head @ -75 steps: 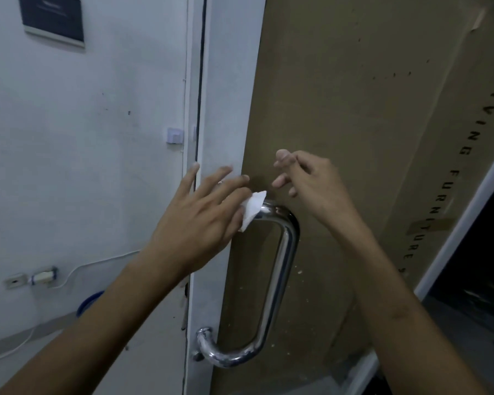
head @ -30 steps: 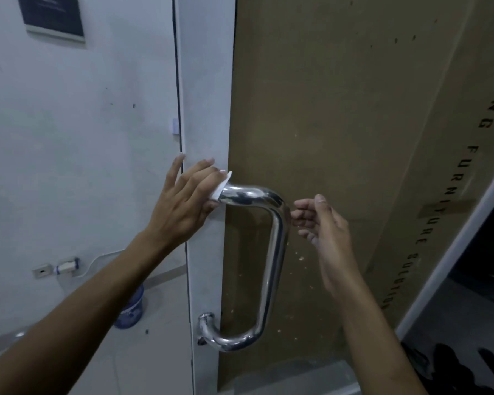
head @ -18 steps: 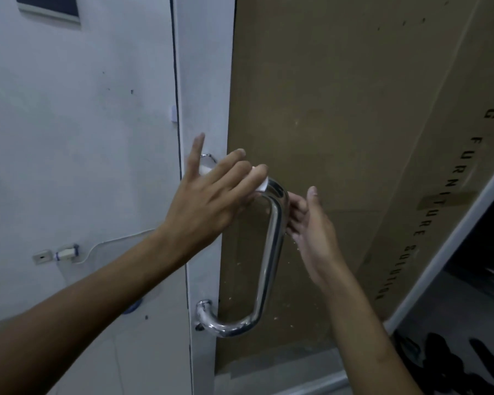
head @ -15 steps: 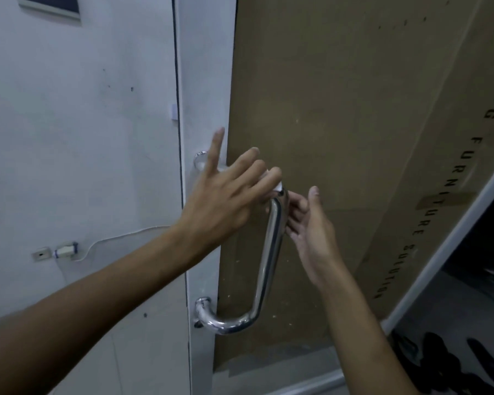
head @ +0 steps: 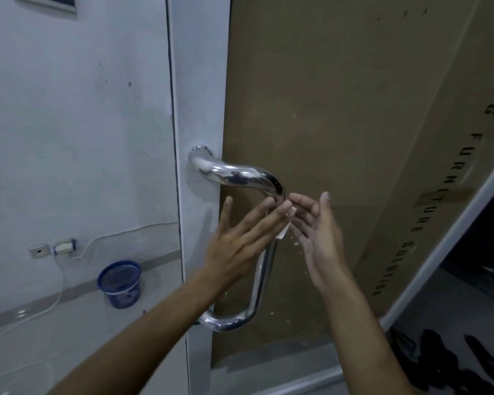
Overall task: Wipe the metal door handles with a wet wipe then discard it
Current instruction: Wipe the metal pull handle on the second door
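Wiping stroke now on vertical bar of chrome pull handle (head: 261, 269), just below upper bend; half a sec ago wet wipe (head: 284, 230) was up on top curve, 1 s ago back at mount end near door frame (head: 200, 109). So: top horizontal run + bend covered, wipe travelling downward.

Left hand (head: 241, 238) w/ fingers straight, pressing wipe flat against bar from left side; only small white corner of wipe showing past fingertips. Right hand (head: 317, 232) open, palm toward bar, fingers relaxed, nothing held, hovering just beside wipe on opposite side; contact w/ bar or wipe can't be told. Earlier sat lower and further right, since moved in close to cup handle from other side.

Meaning for task: prob. early-to-mid on this handle. Long vertical run + bottom curve near lower mount not yet reached. Back side of bar, facing cardboard-covered door panel (head: 340, 124), likely needs wrap-around rather than flat press. Any other handle out of view.

Discard step not begun. Blue mesh wastebasket (head: 119, 283) on floor by wall (head: 69, 138), left of door, well apart from hands; likely drop point.
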The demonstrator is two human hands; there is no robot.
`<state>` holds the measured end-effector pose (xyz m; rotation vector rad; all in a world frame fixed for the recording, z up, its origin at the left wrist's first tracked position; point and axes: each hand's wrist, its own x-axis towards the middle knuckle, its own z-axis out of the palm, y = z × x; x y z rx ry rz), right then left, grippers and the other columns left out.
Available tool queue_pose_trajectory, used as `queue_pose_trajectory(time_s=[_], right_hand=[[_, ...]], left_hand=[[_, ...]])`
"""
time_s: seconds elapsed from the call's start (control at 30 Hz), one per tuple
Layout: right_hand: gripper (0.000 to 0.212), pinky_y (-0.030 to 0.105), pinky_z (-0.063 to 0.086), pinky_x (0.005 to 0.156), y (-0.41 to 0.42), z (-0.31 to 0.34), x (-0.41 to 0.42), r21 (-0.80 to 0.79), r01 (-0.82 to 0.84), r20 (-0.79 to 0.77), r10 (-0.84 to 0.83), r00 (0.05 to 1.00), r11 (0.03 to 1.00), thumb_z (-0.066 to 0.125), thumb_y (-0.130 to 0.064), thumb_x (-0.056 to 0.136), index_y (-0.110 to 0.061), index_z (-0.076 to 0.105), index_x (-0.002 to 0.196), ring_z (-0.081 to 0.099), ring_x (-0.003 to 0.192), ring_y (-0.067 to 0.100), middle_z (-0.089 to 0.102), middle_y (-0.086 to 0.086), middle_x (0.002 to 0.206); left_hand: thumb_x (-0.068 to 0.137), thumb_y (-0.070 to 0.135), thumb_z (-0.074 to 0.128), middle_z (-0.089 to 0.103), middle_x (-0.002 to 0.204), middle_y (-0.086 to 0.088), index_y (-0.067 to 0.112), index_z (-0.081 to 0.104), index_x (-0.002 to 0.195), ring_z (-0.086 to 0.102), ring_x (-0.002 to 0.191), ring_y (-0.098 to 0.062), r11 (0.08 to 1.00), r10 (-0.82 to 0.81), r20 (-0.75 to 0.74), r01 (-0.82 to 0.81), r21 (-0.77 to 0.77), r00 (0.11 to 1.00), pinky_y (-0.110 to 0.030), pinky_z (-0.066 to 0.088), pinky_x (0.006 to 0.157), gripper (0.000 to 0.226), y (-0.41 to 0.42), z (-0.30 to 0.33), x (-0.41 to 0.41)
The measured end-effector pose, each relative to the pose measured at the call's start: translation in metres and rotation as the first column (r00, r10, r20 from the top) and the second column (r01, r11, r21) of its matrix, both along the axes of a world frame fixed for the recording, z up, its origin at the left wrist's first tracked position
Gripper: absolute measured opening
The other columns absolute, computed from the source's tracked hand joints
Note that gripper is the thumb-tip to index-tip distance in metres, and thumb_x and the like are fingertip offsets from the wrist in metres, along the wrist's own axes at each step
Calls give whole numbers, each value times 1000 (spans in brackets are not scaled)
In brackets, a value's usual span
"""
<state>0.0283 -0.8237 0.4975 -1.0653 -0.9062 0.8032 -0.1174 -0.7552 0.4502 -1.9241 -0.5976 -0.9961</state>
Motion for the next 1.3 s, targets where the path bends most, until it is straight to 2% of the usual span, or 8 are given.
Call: queue_pose_trajectory(time_s=[0.23, 0.43, 0.57, 0.7, 0.9, 1.07, 1.2, 1.3], right_hand=[[54, 18, 54, 78, -3, 3, -1, 13, 9, 12, -9, 1000, 1000, 25, -49, 103, -17, 68, 108, 69, 100, 9, 75, -3, 101], [55, 30, 51, 93, -8, 8, -2, 17, 6, 15, -6, 1000, 1000, 25, -48, 104, -14, 67, 110, 69, 103, 13, 75, 0, 104], [55, 24, 51, 84, -11, 9, -3, 13, 12, 30, -12, 999, 1000, 23, -47, 104, -16, 67, 109, 70, 100, 10, 75, -2, 101], [54, 29, 50, 91, -14, 9, -4, 25, 14, 27, -15, 1000, 1000, 24, -47, 104, -16, 68, 108, 69, 101, 12, 75, 0, 102], [55, 28, 49, 89, -17, -2, -4, 2, 63, 0, -63, 998, 998, 25, -48, 103, -15, 69, 109, 68, 106, 13, 74, 2, 107], [56, 27, 48, 91, -18, -22, -9, -86, 79, 26, -77, 997, 993, 24, -49, 103, -17, 70, 108, 65, 108, 11, 72, 2, 110], [57, 30, 47, 97, -20, -40, -13, -141, 82, 29, -79, 996, 987, 25, -51, 102, -17, 70, 109, 64, 110, 11, 72, 1, 112], [57, 31, 45, 99, -21, -51, -17, -178, 84, 36, -79, 996, 980, 23, -55, 101, -22, 70, 107, 64, 111, 8, 72, -3, 113]], left_hand=[[100, 17, 29, -6, 163, 2, 17, 0, 154, 2, 150, -15, 867, -126, 485, 333, -370, 866, -39, -1, 121, 62, -27, -41, 55], [106, 35, 11, -3, 161, 0, 18, -6, 153, 1, 150, -16, 700, -96, 726, 565, -437, 681, -34, 0, 121, 54, -50, -22, 75], [104, 38, 15, 23, 160, -6, 8, 15, 152, 14, 148, -10, 534, -8, 841, 713, -453, 540, -38, 1, 122, 57, -59, 5, 76], [103, 38, 24, 55, 107, 26, 22, 45, 108, 50, 108, 6, 363, 18, 899, 835, -413, 437, -48, 38, 106, 26, -53, 32, 63], [101, 47, 23, 58, 101, -2, 14, 51, 107, 55, 97, -9, 94, -89, 816, 820, -564, 571, -23, 44, 83, 44, -33, 27, 35], [101, 54, 19, 51, 102, 26, 40, 48, 103, 44, 99, 25, -89, -89, 753, 748, -658, 652, 0, 33, 82, 33, -24, -6, 17], [98, 62, 15, 55, 120, 8, 29, 53, 119, 48, 113, 5, -105, -134, 687, 679, -727, 715, -6, 33, 90, 54, -22, -47, 10], [97, 64, 15, 53, 96, 4, 27, 49, 97, 49, 90, -5, 30, -106, 630, 636, -771, 770, -24, 40, 79, 50, -23, -74, 13]])
